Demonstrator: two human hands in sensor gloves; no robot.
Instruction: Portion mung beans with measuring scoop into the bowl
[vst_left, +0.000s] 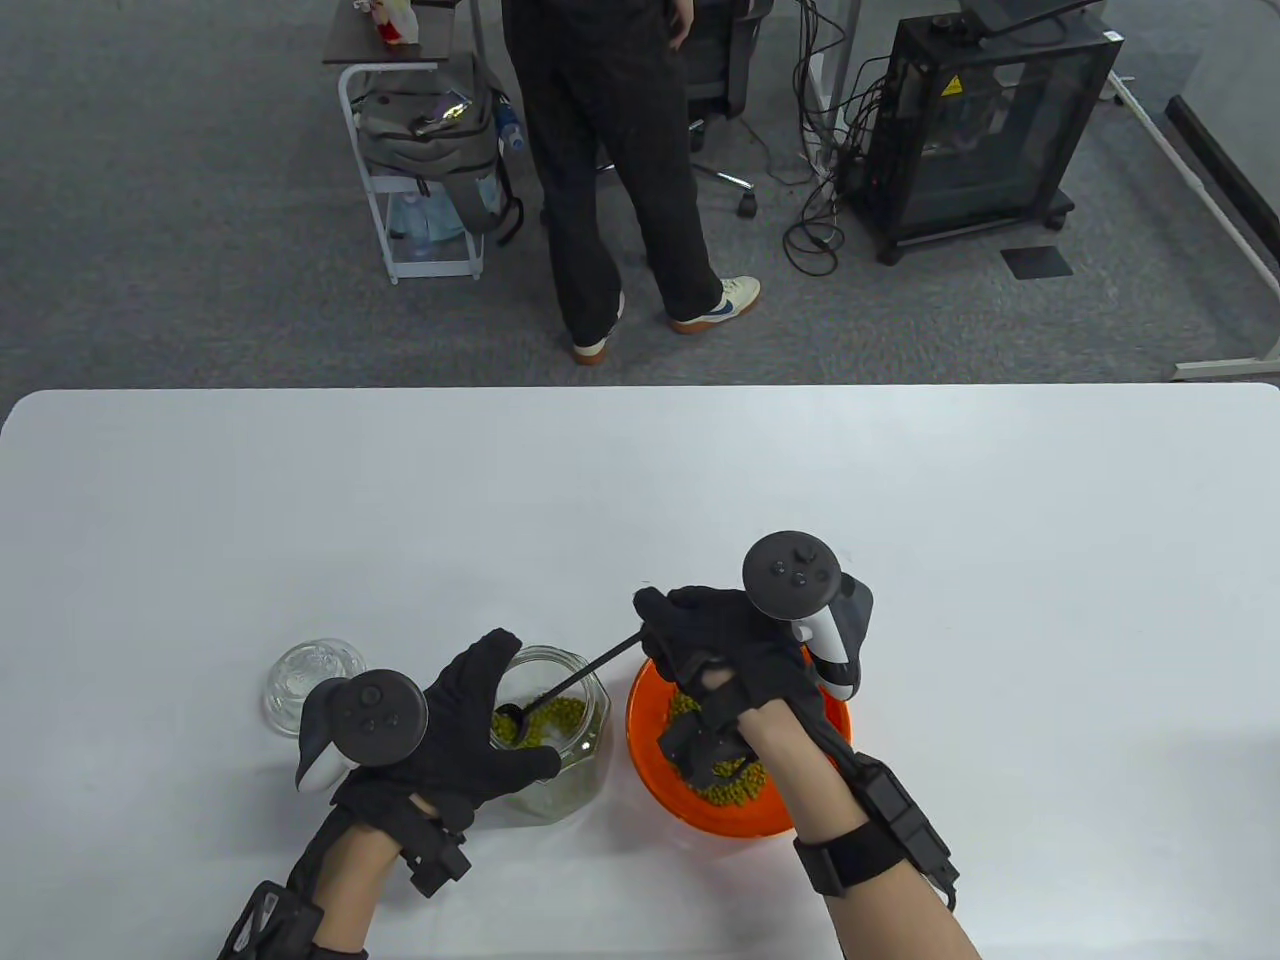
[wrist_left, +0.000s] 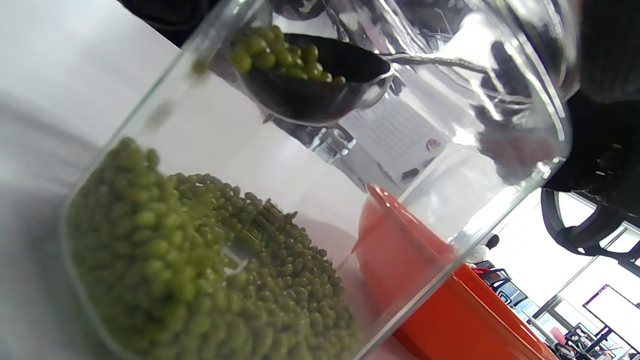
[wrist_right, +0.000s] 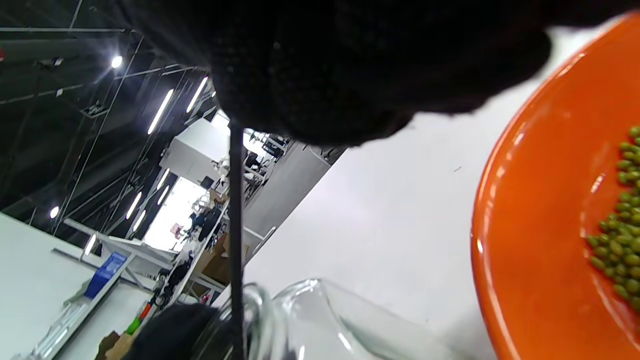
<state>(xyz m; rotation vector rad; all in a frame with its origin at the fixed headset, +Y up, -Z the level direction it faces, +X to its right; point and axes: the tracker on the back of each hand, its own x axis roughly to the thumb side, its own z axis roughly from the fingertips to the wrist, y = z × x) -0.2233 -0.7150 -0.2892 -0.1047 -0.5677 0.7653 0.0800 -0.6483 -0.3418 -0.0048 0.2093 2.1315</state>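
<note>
A clear glass jar (vst_left: 570, 735) holding mung beans (wrist_left: 200, 270) stands near the table's front edge. My left hand (vst_left: 470, 730) grips the jar, fingers curled round its near and left side. My right hand (vst_left: 715, 640) pinches the thin handle of a black measuring scoop (vst_left: 575, 680). The scoop's bowl (wrist_left: 310, 75) sits inside the jar mouth, above the bean heap, with green beans in it. An orange bowl (vst_left: 650, 745) stands just right of the jar, partly under my right hand, with mung beans (wrist_right: 617, 235) lying in its bottom.
A glass lid (vst_left: 300, 680) lies on the white table (vst_left: 640, 480) left of the jar. Beyond the table's far edge a person (vst_left: 610, 170) stands on the grey carpet, near a cart and a black cabinet.
</note>
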